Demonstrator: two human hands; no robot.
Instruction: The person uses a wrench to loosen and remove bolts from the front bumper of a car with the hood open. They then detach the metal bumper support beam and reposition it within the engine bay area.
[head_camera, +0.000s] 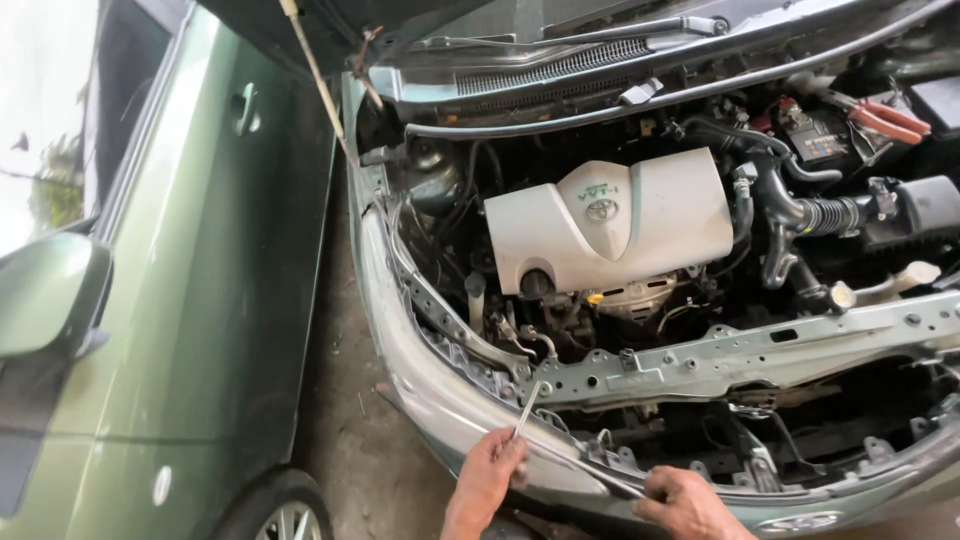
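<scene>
I look down into the open engine bay of a silver car. My left hand (490, 472) grips a thin metal wrench (526, 409) whose tip meets a bolt at the left end of the metal radiator support crossbar (740, 352). My right hand (688, 503) rests on the front edge of the silver bumper (450, 410), fingers curled over a thin dark strip along that edge. A pale plastic engine cover (610, 220) sits in the middle of the bay, behind the crossbar.
A green car (190, 280) with its side mirror (50, 295) stands close on the left, across a narrow gap of concrete floor (345, 430). A hood prop rod (318, 80) leans up at top. Red-handled pliers (885, 118) lie by the battery (820, 140).
</scene>
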